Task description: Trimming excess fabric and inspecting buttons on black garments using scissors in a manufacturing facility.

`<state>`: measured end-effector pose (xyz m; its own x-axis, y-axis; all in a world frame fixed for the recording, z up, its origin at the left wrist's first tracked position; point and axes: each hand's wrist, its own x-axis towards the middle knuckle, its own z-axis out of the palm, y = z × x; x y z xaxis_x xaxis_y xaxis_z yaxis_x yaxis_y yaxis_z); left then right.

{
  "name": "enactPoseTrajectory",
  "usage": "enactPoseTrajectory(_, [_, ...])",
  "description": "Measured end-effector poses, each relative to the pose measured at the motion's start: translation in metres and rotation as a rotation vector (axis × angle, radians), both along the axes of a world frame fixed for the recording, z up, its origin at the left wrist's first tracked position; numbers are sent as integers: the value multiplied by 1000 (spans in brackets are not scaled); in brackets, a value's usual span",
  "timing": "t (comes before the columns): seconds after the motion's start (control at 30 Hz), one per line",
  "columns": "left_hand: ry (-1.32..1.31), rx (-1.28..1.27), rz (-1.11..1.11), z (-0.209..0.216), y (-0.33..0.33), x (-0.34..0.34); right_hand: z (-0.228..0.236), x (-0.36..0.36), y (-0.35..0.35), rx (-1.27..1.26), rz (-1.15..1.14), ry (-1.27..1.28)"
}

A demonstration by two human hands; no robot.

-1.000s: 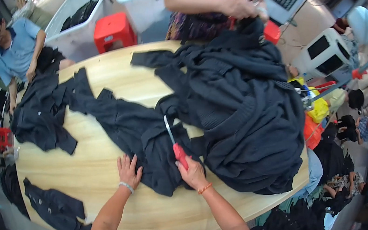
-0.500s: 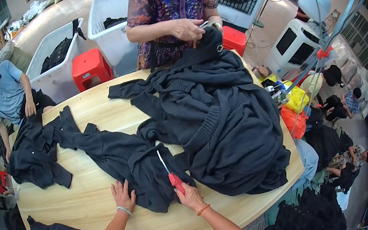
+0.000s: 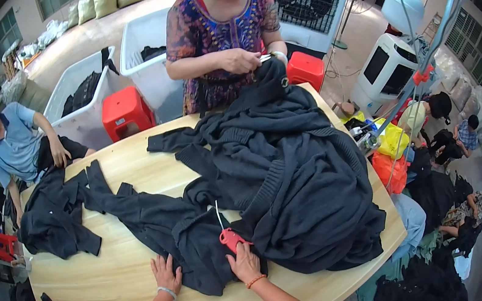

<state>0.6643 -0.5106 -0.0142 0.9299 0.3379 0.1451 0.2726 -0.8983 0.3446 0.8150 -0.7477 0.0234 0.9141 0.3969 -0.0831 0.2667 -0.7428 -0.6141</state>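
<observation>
Left grip (image 3: 165,275) lies spread, palm down, fingers pointing away from the body, on the pale surface (image 3: 112,258) just beside a dark, wrinkled garment (image 3: 196,252) stretching from upper left to lower right. Over its right end, the right grip (image 3: 246,264) closes around a red-handled tool (image 3: 232,239); its long axis, thin pale tip foremost, points away and slightly left. Farther right sits a dark clothes heap (image 3: 321,192).

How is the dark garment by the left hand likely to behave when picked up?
The garment should hang floppy, since it lies in soft, loose folds. It looks fairly light, being far thinner than the heap of clothes beside it. It seems unlikely to roll or tip, as it lies spread low on the table.
</observation>
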Motion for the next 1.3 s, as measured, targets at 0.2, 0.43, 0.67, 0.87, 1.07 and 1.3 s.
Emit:
enactPoseTrajectory(0.2, [-82, -16, 43, 5, 6, -2, 1, 0, -1, 93, 3, -37])
enactPoseTrajectory(0.43, [-294, -757, 399, 54, -9, 10, -3, 10, -6, 94, 7, -17])
enactPoseTrajectory(0.67, [-155, -712, 268, 95, -54, 46, -4, 8, -5, 100, 16, -15])
enactPoseTrajectory(0.87, [-188, -1159, 8, 158, -97, 67, -6, 2, -5, 92, 7, 46])
enactPoseTrajectory(1.07, [-257, -1324, -553, 296, -114, 69, -6, 4, -11, 120, -2, 3])
enactPoseTrajectory(1.3, [-461, -1375, -1055, 394, -121, 47, -6, 13, -2, 112, 15, -27])
